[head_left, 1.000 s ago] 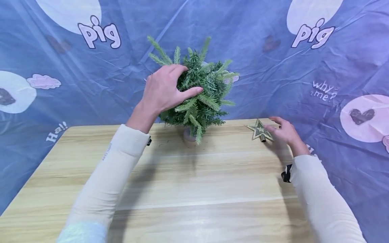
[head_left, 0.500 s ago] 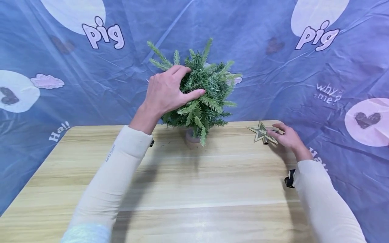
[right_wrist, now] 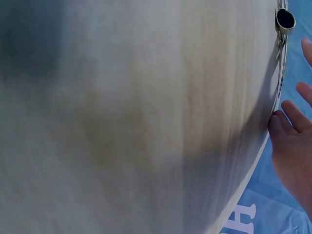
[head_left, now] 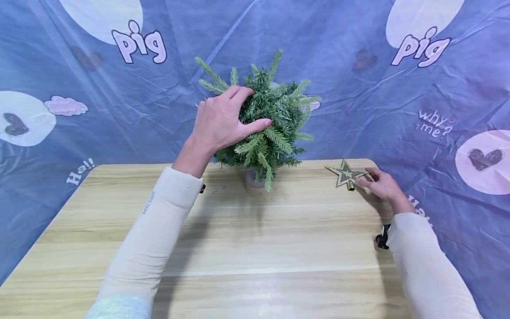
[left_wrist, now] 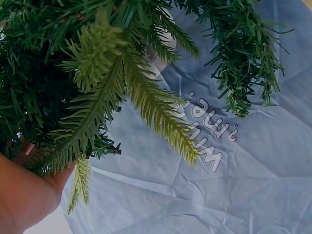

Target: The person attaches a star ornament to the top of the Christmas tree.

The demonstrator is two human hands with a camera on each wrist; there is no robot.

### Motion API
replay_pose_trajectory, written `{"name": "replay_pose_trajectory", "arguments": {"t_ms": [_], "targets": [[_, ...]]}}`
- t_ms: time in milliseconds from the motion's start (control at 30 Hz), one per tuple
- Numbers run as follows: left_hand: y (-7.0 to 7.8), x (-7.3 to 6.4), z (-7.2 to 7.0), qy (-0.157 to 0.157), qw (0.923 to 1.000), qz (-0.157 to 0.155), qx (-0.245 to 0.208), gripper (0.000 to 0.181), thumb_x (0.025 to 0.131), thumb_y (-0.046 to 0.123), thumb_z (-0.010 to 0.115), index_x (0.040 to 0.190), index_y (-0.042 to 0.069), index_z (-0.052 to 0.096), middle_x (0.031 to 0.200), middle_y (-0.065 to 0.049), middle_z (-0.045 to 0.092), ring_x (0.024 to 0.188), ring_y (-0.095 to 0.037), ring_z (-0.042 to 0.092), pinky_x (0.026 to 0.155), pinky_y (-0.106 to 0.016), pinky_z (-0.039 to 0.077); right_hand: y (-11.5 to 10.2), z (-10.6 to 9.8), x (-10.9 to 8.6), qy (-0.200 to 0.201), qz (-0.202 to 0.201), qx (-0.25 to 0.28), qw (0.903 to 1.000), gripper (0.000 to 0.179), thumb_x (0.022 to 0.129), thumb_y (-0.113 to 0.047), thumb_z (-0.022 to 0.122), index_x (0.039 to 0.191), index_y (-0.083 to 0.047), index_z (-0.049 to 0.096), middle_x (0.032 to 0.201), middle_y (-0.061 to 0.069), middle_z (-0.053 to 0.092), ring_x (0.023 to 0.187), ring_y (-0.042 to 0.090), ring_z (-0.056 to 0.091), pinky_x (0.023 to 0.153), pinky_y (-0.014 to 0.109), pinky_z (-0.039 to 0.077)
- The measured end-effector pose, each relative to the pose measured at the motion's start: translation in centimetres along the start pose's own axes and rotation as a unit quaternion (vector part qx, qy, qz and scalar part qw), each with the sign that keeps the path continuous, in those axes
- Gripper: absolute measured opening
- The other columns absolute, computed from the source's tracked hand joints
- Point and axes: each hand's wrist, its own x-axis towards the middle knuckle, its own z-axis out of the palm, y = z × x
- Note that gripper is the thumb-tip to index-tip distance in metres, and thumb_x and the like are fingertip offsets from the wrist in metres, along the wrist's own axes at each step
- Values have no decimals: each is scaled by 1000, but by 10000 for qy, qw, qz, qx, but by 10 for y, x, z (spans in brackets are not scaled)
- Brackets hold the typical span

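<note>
A small artificial Christmas tree (head_left: 275, 110) with green branches stands upright near the table's back edge, on a pale round base (head_left: 255, 179). My left hand (head_left: 221, 119) holds its upper left side, thumb across the front and fingertips in the needles. In the left wrist view, branches (left_wrist: 156, 107) hide most of that hand. To the right, a gold glittery star tree topper (head_left: 345, 173) lies flat with its short tube toward me. My right hand (head_left: 382, 184) pinches the star's right tip between thumb and fingers. The right wrist view shows the tube's dark opening (right_wrist: 285, 20) and the star edge-on.
A light wood-grain table (head_left: 239, 239) carries the tree and star. Behind it and along the sides hangs a blue printed cloth (head_left: 338, 66). The star lies close to the table's back right corner.
My right hand's thumb and fingers have closed in on the star's right tip. My left hand keeps its hold on the tree. The whole head view has shifted slightly.
</note>
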Motion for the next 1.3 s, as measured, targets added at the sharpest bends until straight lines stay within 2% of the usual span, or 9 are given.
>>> {"name": "replay_pose_trajectory", "arguments": {"t_ms": [233, 367, 633, 1000, 1300], "targets": [[0, 0, 0, -2, 10000, -14, 12, 91, 83, 84, 51, 144, 17, 55, 139, -2, 60, 68, -21, 57, 57, -35, 45, 4, 0, 0, -248, 115, 202, 9994, 93, 93, -48, 70, 154, 8, 27, 146, 46, 31, 133, 61, 33, 108, 69, 28], [0, 0, 0, -22, 10000, -57, -17, 91, 83, 84, 51, 144, 17, 54, 140, -2, 59, 65, -21, 56, 56, -35, 44, 4, -1, 1, -317, 30, 89, 9995, 94, 91, -47, 73, 153, 8, 29, 143, 47, 34, 129, 62, 36, 106, 70, 29], [1, 0, -1, -176, 9998, -130, -30, 92, 83, 85, 50, 147, 18, 52, 141, -1, 58, 69, -21, 57, 60, -35, 46, 5, -3, 2, -315, -46, 45, 9995, 97, 89, -44, 77, 153, 9, 28, 145, 47, 31, 132, 63, 31, 107, 71, 27], [2, -2, 2, -110, 9999, -36, -89, 92, 82, 85, 51, 145, 18, 54, 141, 0, 58, 78, -25, 62, 61, -39, 49, 9, 1, 1, -296, -149, -49, 9994, 91, 88, -35, 77, 150, 13, 29, 141, 47, 35, 128, 62, 36, 106, 68, 30], [0, -1, 0, -27, 10000, -25, -16, 91, 82, 85, 52, 144, 18, 55, 140, 0, 58, 80, -26, 64, 61, -40, 49, 7, 3, 8, -297, -292, -79, 9991, 94, 87, -37, 80, 146, 17, 31, 138, 47, 38, 127, 61, 38, 107, 68, 30]]}}
